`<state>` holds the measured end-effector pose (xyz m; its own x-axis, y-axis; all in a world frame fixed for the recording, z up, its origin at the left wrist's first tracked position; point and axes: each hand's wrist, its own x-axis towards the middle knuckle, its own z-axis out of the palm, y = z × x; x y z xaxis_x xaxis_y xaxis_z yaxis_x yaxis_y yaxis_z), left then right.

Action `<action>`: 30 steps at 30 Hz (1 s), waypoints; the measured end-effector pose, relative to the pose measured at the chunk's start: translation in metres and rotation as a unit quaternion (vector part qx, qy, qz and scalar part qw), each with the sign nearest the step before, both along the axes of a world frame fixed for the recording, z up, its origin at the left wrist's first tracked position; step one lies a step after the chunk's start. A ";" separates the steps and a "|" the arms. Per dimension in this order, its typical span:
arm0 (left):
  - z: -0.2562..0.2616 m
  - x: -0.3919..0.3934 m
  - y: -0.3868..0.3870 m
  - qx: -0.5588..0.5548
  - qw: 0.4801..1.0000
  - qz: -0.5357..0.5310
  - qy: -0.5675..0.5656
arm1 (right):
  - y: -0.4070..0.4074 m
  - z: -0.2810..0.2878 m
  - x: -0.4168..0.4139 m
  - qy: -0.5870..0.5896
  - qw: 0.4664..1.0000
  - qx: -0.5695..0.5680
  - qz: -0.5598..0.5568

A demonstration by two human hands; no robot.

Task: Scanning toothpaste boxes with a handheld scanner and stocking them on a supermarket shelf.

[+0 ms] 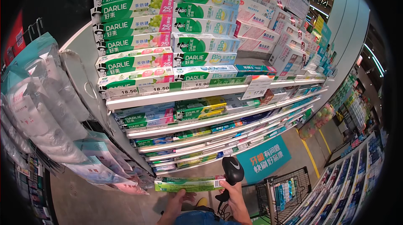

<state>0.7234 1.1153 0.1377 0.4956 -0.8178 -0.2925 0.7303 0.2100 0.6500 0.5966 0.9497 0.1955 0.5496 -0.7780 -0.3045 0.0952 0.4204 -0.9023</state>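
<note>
A long green toothpaste box (189, 185) lies level in front of me, with a printed barcode at its right end. My right hand (234, 195) grips a black handheld barcode scanner (233, 171), its head upright beyond the box's right end. The thumb of that hand presses on the box beside the barcode. Just below the box's near edge is my left hand (180, 201), thumb and fingers apart. Its thumb tip meets or overlaps that edge; whether it bears any weight is unclear. A dark cable (223, 210) hangs in coils under the scanner.
Shelving (189, 96) stacked with toothpaste boxes (135, 39) rises ahead, with price tags along its edge. Bagged goods (47, 105) hang at left. A wire shopping cart (291, 190) containing boxes stands at right, near another stocked shelf (340, 184). A teal floor sign (266, 159) lies below the shelving.
</note>
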 end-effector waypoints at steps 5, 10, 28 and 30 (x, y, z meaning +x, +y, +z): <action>0.000 0.007 -0.004 -0.009 1.000 0.030 -0.003 | 0.001 0.003 0.012 -0.007 1.000 -0.002 -0.011; 0.004 0.011 -0.008 0.005 1.000 0.023 -0.013 | -0.005 0.003 0.012 -0.022 0.999 0.026 -0.010; -0.011 0.018 -0.003 0.032 0.999 0.022 -0.004 | 0.000 0.002 0.019 -0.020 0.999 0.030 0.004; -0.013 0.017 -0.004 0.025 0.999 0.025 -0.002 | 0.002 0.010 0.022 -0.023 0.999 0.026 -0.001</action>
<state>0.7407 1.1109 0.1246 0.5367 -0.7764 -0.3303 0.7169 0.2132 0.6638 0.6183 0.9518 0.2054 0.5631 -0.7626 -0.3184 0.1376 0.4664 -0.8738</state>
